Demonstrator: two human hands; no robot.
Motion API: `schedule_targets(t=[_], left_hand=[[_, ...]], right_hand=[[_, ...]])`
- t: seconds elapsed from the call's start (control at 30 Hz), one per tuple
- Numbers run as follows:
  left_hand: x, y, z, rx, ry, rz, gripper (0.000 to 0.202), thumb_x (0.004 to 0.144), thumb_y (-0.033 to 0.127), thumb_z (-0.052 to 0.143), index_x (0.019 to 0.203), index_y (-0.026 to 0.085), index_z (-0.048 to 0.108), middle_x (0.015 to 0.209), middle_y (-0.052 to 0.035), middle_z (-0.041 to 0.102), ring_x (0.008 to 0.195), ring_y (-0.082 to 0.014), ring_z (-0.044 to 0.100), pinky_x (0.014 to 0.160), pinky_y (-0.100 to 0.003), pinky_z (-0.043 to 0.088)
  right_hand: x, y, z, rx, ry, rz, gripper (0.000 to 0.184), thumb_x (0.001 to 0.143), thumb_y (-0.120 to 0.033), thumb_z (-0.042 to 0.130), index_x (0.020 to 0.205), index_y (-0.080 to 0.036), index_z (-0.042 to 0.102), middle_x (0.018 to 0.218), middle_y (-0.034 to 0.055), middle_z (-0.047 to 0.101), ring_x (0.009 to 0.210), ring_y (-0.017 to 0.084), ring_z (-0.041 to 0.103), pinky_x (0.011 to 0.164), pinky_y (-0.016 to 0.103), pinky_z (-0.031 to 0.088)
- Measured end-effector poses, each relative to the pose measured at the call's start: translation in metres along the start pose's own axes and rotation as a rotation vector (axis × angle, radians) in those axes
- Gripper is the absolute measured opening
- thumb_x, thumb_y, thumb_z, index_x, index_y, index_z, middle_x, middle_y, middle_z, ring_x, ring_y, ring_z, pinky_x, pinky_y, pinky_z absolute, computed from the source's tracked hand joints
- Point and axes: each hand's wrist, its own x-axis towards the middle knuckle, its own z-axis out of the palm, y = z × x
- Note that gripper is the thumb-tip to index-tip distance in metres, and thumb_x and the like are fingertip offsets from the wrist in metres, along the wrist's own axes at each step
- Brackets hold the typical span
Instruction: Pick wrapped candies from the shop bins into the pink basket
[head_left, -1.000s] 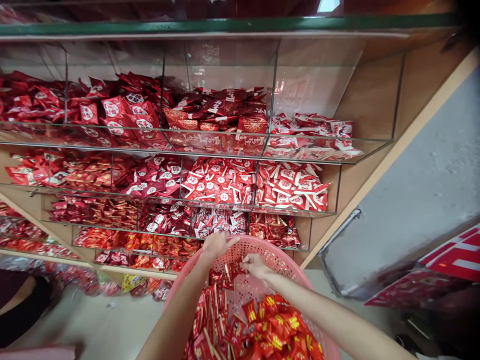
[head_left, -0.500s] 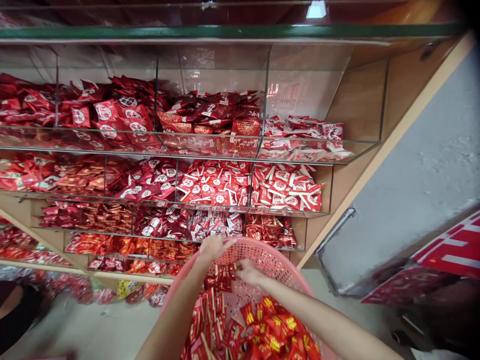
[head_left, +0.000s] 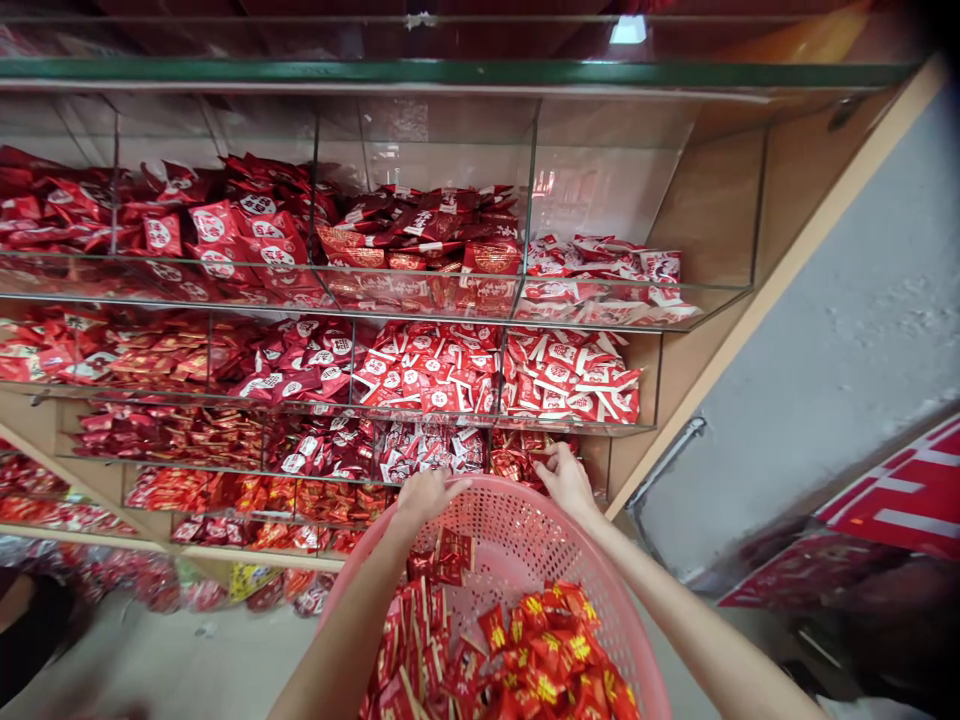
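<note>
A pink perforated plastic basket [head_left: 634,590] is in front of me. My left hand [head_left: 426,497] is closed over its far rim, with the thumb stretched along the edge. Inside, dark red packets [head_left: 420,620] lie on the left and bright red packets with yellow print [head_left: 555,655] on the right. Beyond the rim, my right hand [head_left: 564,482] reaches into the low right shelf compartment, its thumb and fingers apart beside shiny red wrapped packets [head_left: 516,458]. Part of that heap is hidden behind the hand and the rim.
Glass-fronted shelves hold red packets [head_left: 427,365] in divided compartments. A glass shelf edge [head_left: 480,72] crosses above. The wooden side panel [head_left: 750,310] slopes at right, beside a grey wall [head_left: 847,370]. Part of a person [head_left: 34,625] shows at lower left.
My right hand has moved from inside the basket up over the rim to the shelf compartment. The left hand stays on the rim.
</note>
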Motion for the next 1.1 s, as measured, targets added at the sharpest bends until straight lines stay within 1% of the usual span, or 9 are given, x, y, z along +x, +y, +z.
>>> schedule_targets(t=[0.13, 0.27, 0.43, 0.57, 0.7, 0.83, 0.9, 0.97, 1.1], left_hand=[[0.0, 0.0, 0.0, -0.006, 0.009, 0.004, 0.079, 0.076, 0.073, 0.01, 0.096, 0.019, 0.064, 0.089, -0.0156, 0.069, 0.087, -0.0306, 0.065, 0.072, -0.039, 0.048], [0.0, -0.001, 0.001, -0.003, 0.013, -0.001, 0.078, 0.076, 0.072, 0.01, 0.097, 0.019, 0.064, 0.09, -0.0155, 0.069, 0.087, -0.0305, 0.065, 0.073, -0.04, 0.048], [0.001, -0.003, 0.002, -0.002, 0.02, 0.004, 0.078, 0.077, 0.072, 0.01, 0.096, 0.019, 0.064, 0.089, -0.0155, 0.069, 0.086, -0.0304, 0.065, 0.072, -0.04, 0.048], [0.001, -0.003, 0.003, -0.009, 0.013, 0.007, 0.077, 0.077, 0.072, 0.011, 0.097, 0.019, 0.064, 0.089, -0.0154, 0.069, 0.086, -0.0298, 0.065, 0.072, -0.039, 0.048], [0.001, -0.003, 0.003, -0.014, 0.014, 0.007, 0.078, 0.077, 0.072, 0.011, 0.097, 0.019, 0.065, 0.089, -0.0155, 0.069, 0.086, -0.0303, 0.065, 0.072, -0.039, 0.047], [0.002, -0.003, 0.004, -0.021, 0.007, 0.002, 0.075, 0.077, 0.071, 0.013, 0.099, 0.02, 0.064, 0.091, -0.014, 0.069, 0.088, -0.028, 0.064, 0.073, -0.037, 0.047], [0.002, -0.003, 0.004, -0.024, 0.006, 0.004, 0.074, 0.077, 0.071, 0.014, 0.099, 0.021, 0.063, 0.09, -0.013, 0.069, 0.088, -0.0268, 0.064, 0.074, -0.035, 0.047], [0.002, -0.004, 0.004, -0.024, 0.005, 0.005, 0.074, 0.077, 0.071, 0.013, 0.098, 0.021, 0.063, 0.09, -0.0127, 0.07, 0.088, -0.0265, 0.064, 0.074, -0.035, 0.046], [0.002, -0.003, 0.003, -0.018, -0.003, 0.004, 0.075, 0.077, 0.071, 0.013, 0.099, 0.02, 0.063, 0.09, -0.0133, 0.069, 0.088, -0.0272, 0.064, 0.073, -0.035, 0.046]], right_hand=[[0.013, 0.025, 0.017, -0.145, -0.051, 0.16, 0.038, 0.063, -0.043, 0.063, 0.087, -0.02, 0.045, 0.085, 0.0063, 0.057, 0.08, 0.021, 0.057, 0.063, 0.028, 0.039], [0.017, 0.033, 0.029, -0.14, -0.036, 0.226, 0.04, 0.061, -0.043, 0.065, 0.084, -0.021, 0.042, 0.085, 0.0063, 0.057, 0.078, 0.022, 0.057, 0.061, 0.028, 0.039], [0.02, 0.039, 0.025, 0.149, 0.026, 0.323, 0.038, 0.058, -0.041, 0.067, 0.079, -0.022, 0.042, 0.073, -0.0002, 0.056, 0.068, 0.018, 0.057, 0.06, 0.027, 0.041], [0.014, 0.032, 0.004, 0.415, 0.059, 0.366, 0.04, 0.054, -0.041, 0.073, 0.079, -0.021, 0.048, 0.074, -0.0002, 0.058, 0.068, 0.015, 0.057, 0.06, 0.026, 0.045], [0.004, 0.016, -0.026, 0.862, -0.17, 0.49, 0.03, 0.062, -0.036, 0.073, 0.083, -0.022, 0.056, 0.076, -0.0011, 0.063, 0.065, 0.011, 0.059, 0.063, 0.023, 0.05], [-0.005, -0.001, -0.041, 1.281, -0.489, 0.598, 0.019, 0.078, -0.029, 0.059, 0.093, -0.018, 0.057, 0.088, 0.0059, 0.068, 0.084, 0.014, 0.064, 0.077, 0.026, 0.052], [-0.009, -0.009, -0.042, 1.371, -0.596, 0.621, 0.021, 0.083, -0.028, 0.053, 0.098, -0.014, 0.057, 0.093, 0.0097, 0.068, 0.088, 0.014, 0.064, 0.081, 0.025, 0.052], [-0.014, -0.018, -0.041, 1.396, -0.652, 0.637, 0.025, 0.085, -0.03, 0.05, 0.1, -0.011, 0.056, 0.092, 0.0111, 0.068, 0.086, 0.014, 0.065, 0.08, 0.024, 0.052], [-0.023, -0.037, -0.04, 1.325, -0.726, 0.602, 0.03, 0.084, -0.037, 0.054, 0.098, -0.01, 0.056, 0.093, 0.0119, 0.067, 0.086, 0.014, 0.065, 0.082, 0.024, 0.052]])
